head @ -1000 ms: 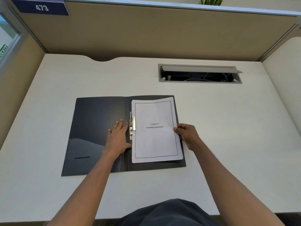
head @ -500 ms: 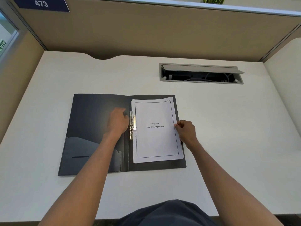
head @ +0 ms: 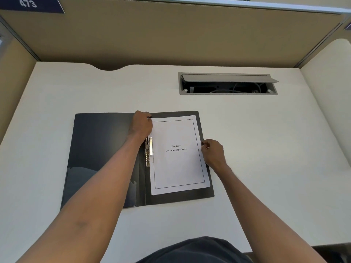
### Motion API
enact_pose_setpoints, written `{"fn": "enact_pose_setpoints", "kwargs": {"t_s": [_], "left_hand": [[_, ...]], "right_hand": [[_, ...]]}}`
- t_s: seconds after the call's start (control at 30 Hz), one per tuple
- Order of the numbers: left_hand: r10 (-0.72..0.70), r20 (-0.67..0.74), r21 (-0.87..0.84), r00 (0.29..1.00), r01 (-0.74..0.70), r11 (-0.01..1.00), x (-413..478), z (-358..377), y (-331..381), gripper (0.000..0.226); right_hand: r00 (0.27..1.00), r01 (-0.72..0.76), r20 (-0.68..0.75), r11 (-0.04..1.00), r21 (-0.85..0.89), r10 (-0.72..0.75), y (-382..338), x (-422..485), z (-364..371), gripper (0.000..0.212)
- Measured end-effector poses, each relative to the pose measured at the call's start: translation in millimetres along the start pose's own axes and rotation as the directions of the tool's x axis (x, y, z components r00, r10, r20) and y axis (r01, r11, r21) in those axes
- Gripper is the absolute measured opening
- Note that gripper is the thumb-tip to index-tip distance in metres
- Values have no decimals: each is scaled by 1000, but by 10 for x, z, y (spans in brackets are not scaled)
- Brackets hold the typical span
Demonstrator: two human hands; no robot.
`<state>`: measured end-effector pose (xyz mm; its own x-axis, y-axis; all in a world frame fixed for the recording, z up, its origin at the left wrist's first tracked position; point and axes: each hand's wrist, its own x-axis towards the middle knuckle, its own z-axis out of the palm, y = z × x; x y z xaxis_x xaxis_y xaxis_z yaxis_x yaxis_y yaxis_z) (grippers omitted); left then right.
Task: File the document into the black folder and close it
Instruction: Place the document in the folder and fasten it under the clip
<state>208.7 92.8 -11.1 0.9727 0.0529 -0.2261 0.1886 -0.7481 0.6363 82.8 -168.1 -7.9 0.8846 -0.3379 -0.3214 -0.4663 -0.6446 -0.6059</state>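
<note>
Head view: left hand [head: 141,124] had shifted from the clip [head: 148,151] toward 12 o'clock, its grip pinching the document [head: 177,168] corner; right hand [head: 213,151] pinched its 3 o'clock edge; black folder [head: 102,149] lay open, filing unfinished.

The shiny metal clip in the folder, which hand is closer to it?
Left. The left hand sits just above the metal clip, at the document's top left corner. The right hand pinches the document's right edge, across the page from it.

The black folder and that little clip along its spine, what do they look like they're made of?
The black folder looks like thin plastic: smooth, semi-glossy, its inside cover catching soft reflections. The clip looks like metal, bright and silvery with a mirror-like shine. Neither can be confirmed by sight alone.
</note>
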Motion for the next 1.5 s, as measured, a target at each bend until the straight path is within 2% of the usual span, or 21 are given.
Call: {"fn": "enact_pose_setpoints", "kwargs": {"t_s": [0.27,0.4,0.43,0.47,0.53,0.57,0.63,0.7,0.73,0.8,0.93,1.13,1.3,1.4,1.43,1.5], "left_hand": [[2,-20,43,1000,-1,999,47,73,-93,29],[36,-20,103,999,-34,994,62,60,-75,29],[62,-21,143,998,-59,988,54,51,-51,31],[99,-27,197,995,-92,976,42,40,-21,33],[198,-31,287,980,-181,941,26,40,51,34],[247,-14,307,969,-231,923,30,53,98,35],[323,53,331,945,-322,887,49,107,204,36],[356,127,352,926,-377,857,80,182,304,36],[360,157,360,920,-392,846,98,217,347,37],[354,200,372,914,-405,835,128,288,406,38],[330,239,358,913,-399,844,166,383,436,42],[329,223,320,917,-388,864,168,433,422,44],[341,214,276,915,-392,878,131,448,391,39],[346,200,287,917,-393,874,118,447,389,39],[353,193,299,915,-398,867,118,440,386,39],[364,167,321,916,-400,858,125,398,368,36]], "right_hand": [[1000,11,0,1000,-22,-11,-28,-59,84,22],[1000,13,28,999,-36,-12,-51,-134,43,10],[1000,11,2,1000,-1,-11,-56,-185,22,5],[999,-7,-33,999,49,8,-88,-270,-4,16],[989,-113,-61,954,278,135,-131,-491,-8,25],[970,-220,7,867,448,243,-156,-626,10,22],[876,-467,282,543,697,391,-196,-917,69,12],[740,-633,479,250,733,472,-186,-1160,129,18],[679,-681,530,165,714,508,-159,-1262,167,19],[589,-740,579,89,666,564,-121,-1407,224,18],[534,-762,600,31,647,595,-128,-1520,310,16],[546,-719,620,-65,692,563,-144,-1505,355,14],[555,-708,629,-87,700,545,-137,-1507,383,22],[568,-720,622,-40,692,539,-133,-1523,361,19],[580,-731,613,11,682,536,-116,-1547,349,16],[617,-748,567,182,639,546,-55,-1617,325,13]]}}
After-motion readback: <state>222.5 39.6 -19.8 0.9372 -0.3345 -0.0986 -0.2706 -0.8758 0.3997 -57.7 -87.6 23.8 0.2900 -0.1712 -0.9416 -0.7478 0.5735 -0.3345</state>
